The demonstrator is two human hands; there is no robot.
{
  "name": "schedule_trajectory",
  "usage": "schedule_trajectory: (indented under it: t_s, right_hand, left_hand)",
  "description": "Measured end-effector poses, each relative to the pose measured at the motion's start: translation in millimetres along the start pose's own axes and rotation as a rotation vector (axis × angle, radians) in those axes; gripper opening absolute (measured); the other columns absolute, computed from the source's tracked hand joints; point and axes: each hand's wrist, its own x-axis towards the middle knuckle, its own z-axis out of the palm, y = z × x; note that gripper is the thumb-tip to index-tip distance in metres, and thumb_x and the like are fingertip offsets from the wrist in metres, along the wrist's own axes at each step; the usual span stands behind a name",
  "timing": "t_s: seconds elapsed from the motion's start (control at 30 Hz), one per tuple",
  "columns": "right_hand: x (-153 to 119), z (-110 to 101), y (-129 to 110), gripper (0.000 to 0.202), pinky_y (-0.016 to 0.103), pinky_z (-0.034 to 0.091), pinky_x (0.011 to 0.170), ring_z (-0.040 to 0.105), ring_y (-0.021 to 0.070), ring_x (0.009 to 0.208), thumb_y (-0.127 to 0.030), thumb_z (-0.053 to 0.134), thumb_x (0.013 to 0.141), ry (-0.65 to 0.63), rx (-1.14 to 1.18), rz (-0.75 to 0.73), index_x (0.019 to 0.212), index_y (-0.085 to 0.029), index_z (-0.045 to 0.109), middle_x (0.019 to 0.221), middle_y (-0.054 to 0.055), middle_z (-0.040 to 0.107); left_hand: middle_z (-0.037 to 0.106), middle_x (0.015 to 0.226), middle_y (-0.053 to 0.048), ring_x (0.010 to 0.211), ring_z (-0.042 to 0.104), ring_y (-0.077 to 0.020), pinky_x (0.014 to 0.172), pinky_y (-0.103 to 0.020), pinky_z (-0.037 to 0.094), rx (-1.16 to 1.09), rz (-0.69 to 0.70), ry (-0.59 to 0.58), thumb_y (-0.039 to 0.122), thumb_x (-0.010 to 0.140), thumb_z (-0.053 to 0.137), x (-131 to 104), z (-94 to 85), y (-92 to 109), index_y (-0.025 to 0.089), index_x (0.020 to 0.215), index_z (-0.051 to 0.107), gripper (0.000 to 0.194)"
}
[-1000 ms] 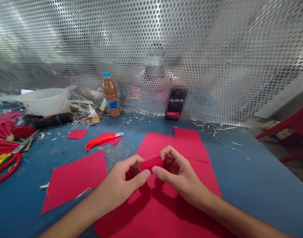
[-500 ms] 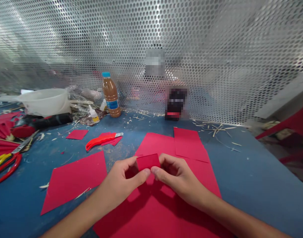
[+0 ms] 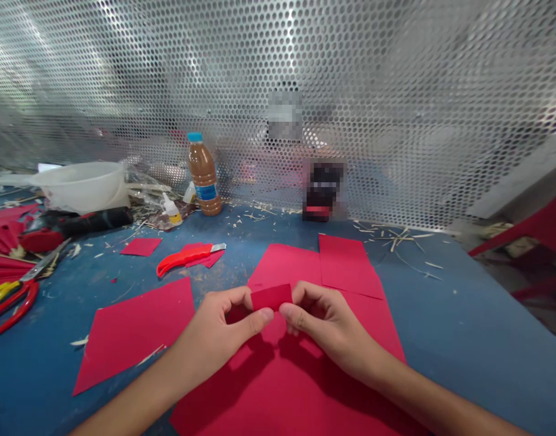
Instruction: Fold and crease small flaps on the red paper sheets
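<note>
Between my two hands is a small folded piece of red paper, held up off the table. My left hand pinches its left end between thumb and fingers. At the right end, my right hand grips it the same way, thumb in front. The fingers behind the paper are partly hidden. Beneath both hands lies large red paper, shaded by my arms. A smaller red sheet rests on its far right part.
To the left lie another red sheet, a red-handled utility knife, scissors and a black-and-red power tool. Behind stand a white plastic basin, a small glue bottle and a brown drink bottle before a perforated metal panel.
The small red paper has tilted slightly in my fingers, and its upper fold line no longer shows. Both hands stay in nearly the same place.
</note>
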Motion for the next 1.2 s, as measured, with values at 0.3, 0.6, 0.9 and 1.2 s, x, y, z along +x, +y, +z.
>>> schedule_trajectory:
  t_s: [0.3,0.6,0.9,1.2]
  right_hand:
    - [-4,4,-4,0.029,0.029,0.043,0.067,0.050,0.0138,0.073,-0.040,0.078,0.092,-0.133,-0.073,-0.061,0.110,-0.023,0.062,0.086,-0.002,0.057]
    - [-4,7,-1,0.025,0.031,0.044,0.069,0.051,0.0167,0.076,-0.041,0.075,0.093,-0.089,-0.140,-0.085,0.101,-0.023,0.060,0.086,-0.001,0.059]
    - [-3,7,-6,0.022,0.028,0.037,0.059,0.044,0.0140,0.065,-0.041,0.068,0.095,-0.035,-0.183,-0.086,0.088,-0.022,0.059,0.073,-0.004,0.050]
    - [0,8,-4,0.031,0.028,0.033,0.056,0.040,0.0129,0.061,-0.041,0.057,0.102,-0.057,-0.185,-0.046,0.078,-0.022,0.054,0.068,-0.005,0.043]
  left_hand:
    - [0.061,0.074,0.001,0.072,0.056,-0.0200,0.073,-0.034,0.040,0.703,0.484,0.369,0.030,0.101,0.058,-2,1.0,1,0.021,0.084,0.057,0.019]
    - [0.072,0.119,-0.015,0.108,0.063,-0.0347,0.101,-0.050,0.036,1.019,0.734,0.215,0.030,0.092,0.063,-9,4.7,11,0.015,0.117,0.061,0.030]
    - [0.073,0.114,-0.011,0.101,0.063,-0.0302,0.094,-0.046,0.038,1.050,0.764,0.275,0.019,0.100,0.053,-7,0.9,12,0.018,0.107,0.066,0.015]
    - [0.062,0.099,-0.003,0.094,0.059,-0.0238,0.085,-0.038,0.044,0.546,0.361,0.248,0.034,0.100,0.059,-6,3.3,9,0.023,0.117,0.058,0.020]
